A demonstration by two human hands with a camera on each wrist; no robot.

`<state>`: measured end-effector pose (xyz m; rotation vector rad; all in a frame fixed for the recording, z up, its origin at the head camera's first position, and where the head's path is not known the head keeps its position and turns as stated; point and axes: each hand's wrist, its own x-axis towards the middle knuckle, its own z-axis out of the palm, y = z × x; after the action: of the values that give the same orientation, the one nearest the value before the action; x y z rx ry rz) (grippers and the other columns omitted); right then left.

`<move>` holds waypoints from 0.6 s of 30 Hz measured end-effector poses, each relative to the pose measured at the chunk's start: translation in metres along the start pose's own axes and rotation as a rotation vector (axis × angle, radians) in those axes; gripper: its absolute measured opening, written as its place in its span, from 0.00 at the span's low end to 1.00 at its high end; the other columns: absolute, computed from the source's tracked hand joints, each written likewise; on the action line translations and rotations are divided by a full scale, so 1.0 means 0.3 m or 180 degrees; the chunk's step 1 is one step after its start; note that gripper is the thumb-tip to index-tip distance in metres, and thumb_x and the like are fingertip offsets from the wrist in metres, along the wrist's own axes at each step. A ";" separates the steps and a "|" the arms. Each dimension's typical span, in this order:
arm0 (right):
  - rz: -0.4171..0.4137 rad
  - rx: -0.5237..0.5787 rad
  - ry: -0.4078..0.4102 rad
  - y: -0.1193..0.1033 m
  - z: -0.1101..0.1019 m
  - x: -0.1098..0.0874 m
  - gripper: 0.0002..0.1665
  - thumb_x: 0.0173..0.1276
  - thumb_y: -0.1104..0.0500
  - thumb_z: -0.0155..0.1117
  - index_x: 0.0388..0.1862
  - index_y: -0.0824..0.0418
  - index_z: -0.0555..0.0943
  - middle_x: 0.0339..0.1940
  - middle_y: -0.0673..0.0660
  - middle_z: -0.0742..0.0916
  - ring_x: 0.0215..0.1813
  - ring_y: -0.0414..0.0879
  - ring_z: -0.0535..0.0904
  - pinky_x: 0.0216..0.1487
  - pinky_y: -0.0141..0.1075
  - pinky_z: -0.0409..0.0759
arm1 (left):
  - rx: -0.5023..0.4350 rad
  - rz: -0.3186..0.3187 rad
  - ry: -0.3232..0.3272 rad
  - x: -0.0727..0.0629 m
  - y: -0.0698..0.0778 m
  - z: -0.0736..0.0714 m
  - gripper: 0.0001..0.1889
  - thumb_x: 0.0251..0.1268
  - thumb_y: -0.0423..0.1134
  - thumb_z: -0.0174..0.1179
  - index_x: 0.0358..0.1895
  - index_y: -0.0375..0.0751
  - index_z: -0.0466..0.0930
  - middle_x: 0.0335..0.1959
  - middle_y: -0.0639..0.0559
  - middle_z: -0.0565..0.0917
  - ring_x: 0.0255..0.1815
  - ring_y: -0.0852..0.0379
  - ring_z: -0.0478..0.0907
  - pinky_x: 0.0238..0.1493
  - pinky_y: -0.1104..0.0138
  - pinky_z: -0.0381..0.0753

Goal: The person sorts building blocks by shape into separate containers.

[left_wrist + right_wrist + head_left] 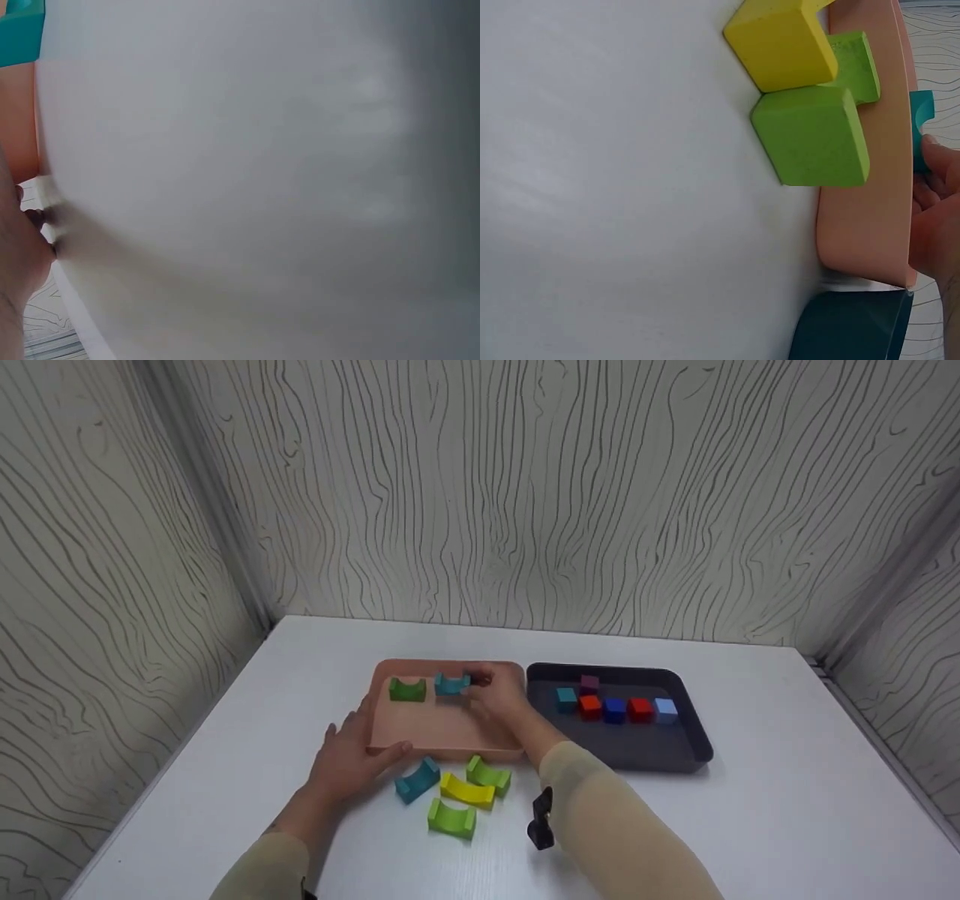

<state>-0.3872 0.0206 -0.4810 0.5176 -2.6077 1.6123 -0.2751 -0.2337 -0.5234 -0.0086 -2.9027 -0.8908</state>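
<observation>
My right hand (497, 690) reaches into the pink tray (442, 731) and pinches the right end of a blue block (451, 685) with a curved hollow. The same block (922, 120) shows between thumb and fingers in the right wrist view. To its left in the tray sits a dark green hollowed block (407, 691). My left hand (346, 761) rests spread at the tray's front left corner, thumb along the front rim. Before the tray lie a blue hollowed block (418, 780), a yellow one (467, 790) and two light green ones, one (452, 819) nearest me.
A black tray (637, 746) stands right beside the pink one. It holds several small cubes, among them a dark blue cube (614, 710) and a light blue cube (665, 711). Wood-patterned panels (510, 510) enclose the white table (780, 780) at the back and sides.
</observation>
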 end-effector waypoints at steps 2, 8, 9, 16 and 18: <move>0.0050 -0.0031 -0.0008 0.001 0.003 0.000 0.23 0.68 0.73 0.71 0.62 0.64 0.87 0.56 0.60 0.90 0.60 0.53 0.85 0.63 0.46 0.84 | 0.0006 -0.0005 0.0012 0.001 0.000 0.002 0.64 0.60 0.78 0.62 0.89 0.47 0.42 0.85 0.44 0.61 0.85 0.37 0.55 0.82 0.36 0.37; 0.0274 -0.0062 -0.0149 0.013 0.015 0.005 0.24 0.73 0.71 0.67 0.66 0.62 0.85 0.61 0.58 0.88 0.64 0.53 0.82 0.67 0.47 0.81 | 0.0040 -0.0063 -0.0009 -0.001 0.007 -0.002 0.63 0.61 0.78 0.62 0.89 0.48 0.41 0.85 0.44 0.60 0.85 0.36 0.54 0.82 0.36 0.37; 0.0284 -0.0065 -0.0167 0.016 0.016 0.006 0.24 0.73 0.71 0.66 0.67 0.62 0.84 0.62 0.58 0.88 0.64 0.53 0.82 0.67 0.47 0.81 | 0.0041 -0.0064 -0.0010 -0.001 0.007 -0.002 0.63 0.61 0.77 0.62 0.89 0.48 0.42 0.85 0.44 0.60 0.85 0.36 0.54 0.82 0.35 0.37; 0.0248 -0.0038 -0.0159 0.029 0.021 0.006 0.25 0.72 0.73 0.66 0.66 0.63 0.84 0.62 0.59 0.87 0.64 0.53 0.82 0.68 0.48 0.80 | 0.0004 -0.0022 0.0001 -0.002 0.006 -0.004 0.62 0.62 0.77 0.62 0.89 0.48 0.42 0.85 0.45 0.61 0.85 0.38 0.55 0.81 0.34 0.38; 0.0269 -0.0022 -0.0150 0.032 0.021 0.007 0.24 0.72 0.72 0.66 0.66 0.63 0.85 0.62 0.59 0.88 0.64 0.53 0.82 0.68 0.48 0.80 | 0.0004 -0.0018 0.0006 -0.003 0.007 -0.004 0.62 0.62 0.77 0.63 0.89 0.48 0.42 0.85 0.45 0.61 0.85 0.38 0.55 0.82 0.34 0.38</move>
<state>-0.3911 0.0183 -0.4919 0.4565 -2.7035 1.6337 -0.2741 -0.2326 -0.5213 0.0004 -2.9030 -0.8896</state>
